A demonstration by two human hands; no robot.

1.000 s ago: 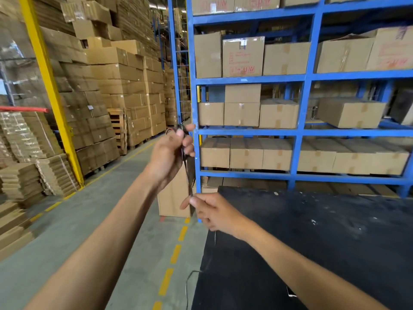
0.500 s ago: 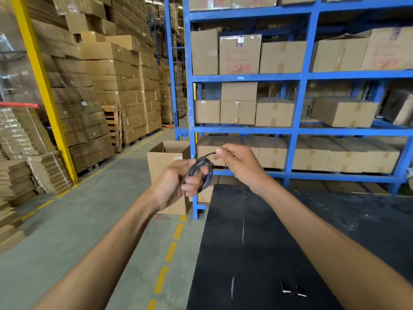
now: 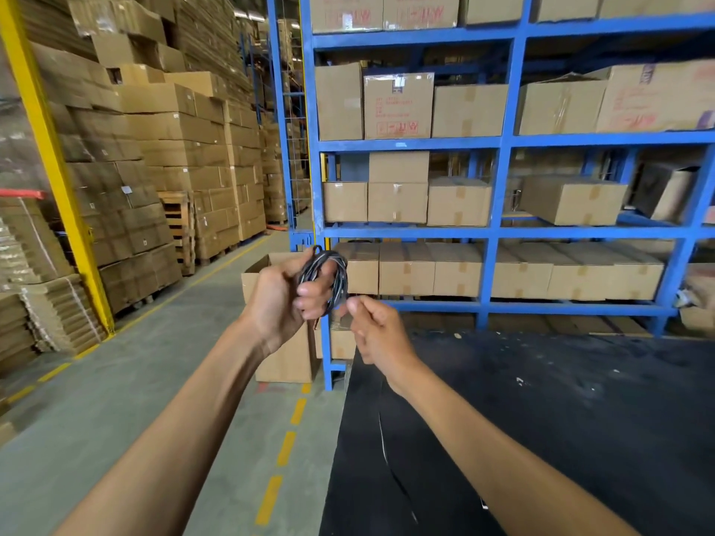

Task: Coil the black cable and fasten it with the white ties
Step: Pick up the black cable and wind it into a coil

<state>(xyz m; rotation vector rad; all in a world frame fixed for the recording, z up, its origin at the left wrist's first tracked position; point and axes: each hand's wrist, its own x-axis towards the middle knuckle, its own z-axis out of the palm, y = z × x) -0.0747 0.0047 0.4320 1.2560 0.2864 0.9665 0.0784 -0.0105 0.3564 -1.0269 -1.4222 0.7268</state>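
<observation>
The black cable (image 3: 327, 272) is wound into a small coil of several loops, held up in the air in front of the shelf. My left hand (image 3: 282, 299) grips the coil, with the loops wrapped round its fingers. My right hand (image 3: 377, 330) sits just below and right of the coil and pinches the loose strand. From there the thin tail of the cable (image 3: 385, 446) hangs down across the black table (image 3: 561, 419). No white tie can be made out.
A blue shelf rack (image 3: 499, 234) full of cardboard boxes stands right behind the table. An open cardboard box (image 3: 286, 357) sits on the floor beside the rack's post. Stacked cartons and a yellow post (image 3: 50, 164) line the aisle on the left.
My right hand has dropped from above the coil to just below it, drawing another turn round. The coil in my left hand looks thicker, and both hands sit a little higher.
</observation>
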